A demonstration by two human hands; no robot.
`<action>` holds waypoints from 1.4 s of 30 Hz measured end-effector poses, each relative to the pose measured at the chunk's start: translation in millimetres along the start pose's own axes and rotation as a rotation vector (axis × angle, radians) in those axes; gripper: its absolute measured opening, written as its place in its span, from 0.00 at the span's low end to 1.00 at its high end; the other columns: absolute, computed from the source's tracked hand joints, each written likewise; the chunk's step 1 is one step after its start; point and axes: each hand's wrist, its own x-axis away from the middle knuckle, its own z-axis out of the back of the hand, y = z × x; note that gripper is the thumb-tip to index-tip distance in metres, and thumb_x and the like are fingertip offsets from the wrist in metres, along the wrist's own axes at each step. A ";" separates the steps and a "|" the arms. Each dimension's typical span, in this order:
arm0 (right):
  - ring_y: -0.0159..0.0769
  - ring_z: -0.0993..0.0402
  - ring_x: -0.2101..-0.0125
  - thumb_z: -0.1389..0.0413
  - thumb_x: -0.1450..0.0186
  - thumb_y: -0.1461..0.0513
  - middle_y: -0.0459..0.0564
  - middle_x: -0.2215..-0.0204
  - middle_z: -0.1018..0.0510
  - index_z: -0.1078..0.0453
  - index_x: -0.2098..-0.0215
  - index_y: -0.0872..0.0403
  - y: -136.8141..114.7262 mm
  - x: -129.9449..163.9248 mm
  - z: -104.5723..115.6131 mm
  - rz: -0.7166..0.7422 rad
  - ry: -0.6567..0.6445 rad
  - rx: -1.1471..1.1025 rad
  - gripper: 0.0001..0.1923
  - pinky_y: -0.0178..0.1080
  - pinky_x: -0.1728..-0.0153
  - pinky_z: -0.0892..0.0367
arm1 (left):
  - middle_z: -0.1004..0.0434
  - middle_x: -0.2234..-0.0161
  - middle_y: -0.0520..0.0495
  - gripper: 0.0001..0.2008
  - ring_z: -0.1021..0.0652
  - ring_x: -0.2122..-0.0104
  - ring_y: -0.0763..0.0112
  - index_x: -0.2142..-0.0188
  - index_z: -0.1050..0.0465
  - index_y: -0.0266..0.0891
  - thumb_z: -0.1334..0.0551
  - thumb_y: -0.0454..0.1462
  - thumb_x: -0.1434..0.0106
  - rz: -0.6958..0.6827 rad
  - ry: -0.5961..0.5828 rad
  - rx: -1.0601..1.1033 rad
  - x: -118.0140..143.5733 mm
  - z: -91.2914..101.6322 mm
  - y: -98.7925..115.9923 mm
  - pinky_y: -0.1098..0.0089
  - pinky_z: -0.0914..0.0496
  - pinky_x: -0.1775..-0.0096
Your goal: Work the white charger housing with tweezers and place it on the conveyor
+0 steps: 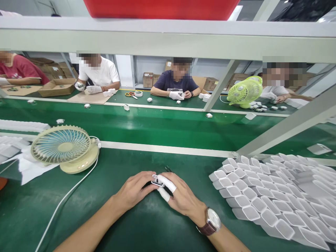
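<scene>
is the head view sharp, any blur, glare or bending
Head view: hands and small white part fairly sharp; red bin at top blurred; frame beam bows from wide-angle distortion; soft glare on the green mat.

Both hands, left hand (135, 190) and right hand (182, 197), pinch a small white part (158, 182) over the green counter (147, 227); stacked white shells (262, 199) just right.

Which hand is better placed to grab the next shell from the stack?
Right, probably. The right hand lies nearer the stack of white shells, which sits on its side. The left hand is farther away, and both hands pinch the small white part.
</scene>
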 end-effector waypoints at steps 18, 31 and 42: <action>0.51 0.22 0.49 0.51 0.28 0.70 0.61 0.49 0.22 0.46 0.29 0.53 10.1 6.1 -2.2 -0.004 0.094 0.169 0.31 0.55 0.51 0.21 | 0.24 0.43 0.37 0.16 0.18 0.56 0.64 0.48 0.20 0.40 0.31 0.40 0.34 0.601 0.173 0.703 -2.0 -18.5 17.3 0.63 0.19 0.51; 0.50 0.22 0.50 0.49 0.28 0.70 0.60 0.50 0.21 0.46 0.29 0.53 8.0 2.7 -1.7 -0.009 0.128 0.156 0.30 0.54 0.51 0.22 | 0.21 0.47 0.39 0.12 0.18 0.52 0.63 0.49 0.21 0.41 0.36 0.35 0.31 0.493 0.141 0.579 -0.3 -17.3 15.5 0.62 0.20 0.49; 0.50 0.22 0.47 0.50 0.29 0.71 0.60 0.48 0.21 0.43 0.30 0.51 11.0 7.3 -7.5 -0.034 0.139 0.097 0.30 0.54 0.49 0.21 | 0.25 0.47 0.39 0.16 0.19 0.56 0.64 0.45 0.23 0.42 0.37 0.35 0.31 0.433 0.063 0.477 -2.2 -13.9 18.2 0.62 0.19 0.52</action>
